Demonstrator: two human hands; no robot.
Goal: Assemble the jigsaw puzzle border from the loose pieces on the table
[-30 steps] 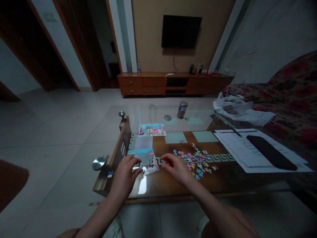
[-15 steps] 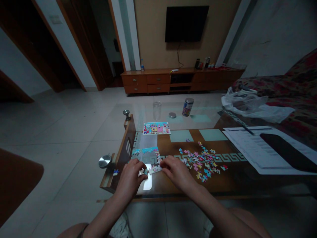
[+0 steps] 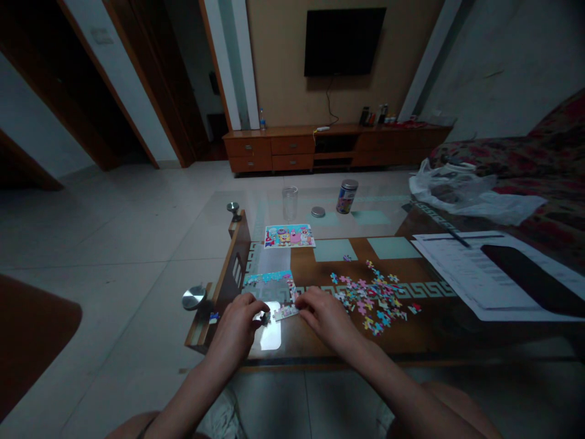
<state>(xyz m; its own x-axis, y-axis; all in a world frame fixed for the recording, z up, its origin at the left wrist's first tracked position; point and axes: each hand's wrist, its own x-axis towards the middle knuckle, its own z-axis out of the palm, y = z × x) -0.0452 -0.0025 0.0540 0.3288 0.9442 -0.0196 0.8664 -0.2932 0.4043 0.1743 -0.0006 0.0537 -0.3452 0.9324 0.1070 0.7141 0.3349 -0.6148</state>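
Observation:
My left hand [image 3: 241, 318] pinches a small jigsaw piece [image 3: 265, 318] just above the glass tabletop, left of the joined strip. Fingers of my right hand [image 3: 322, 311] close on the right end of the bottom strip of joined jigsaw pieces [image 3: 286, 313]. That strip meets a right-hand column of pieces [image 3: 291, 286], which runs up to a blue top row [image 3: 269, 277]. Loose jigsaw pieces [image 3: 365, 292] lie scattered right of my right hand. Behind the partial frame lies a cartoon reference picture [image 3: 289, 236].
A clear glass [image 3: 289, 204], a round lid [image 3: 318, 212] and a printed tin [image 3: 347, 197] stand farther back. Papers [image 3: 470, 274] and a black phone-like slab [image 3: 534, 277] lie on the right, near a plastic bag [image 3: 470, 192]. One blue piece [image 3: 214, 317] sits at the table's left edge.
My left hand has drawn slightly left with its jigsaw piece, widening the gap to the strip. My right hand stays in nearly the same place.

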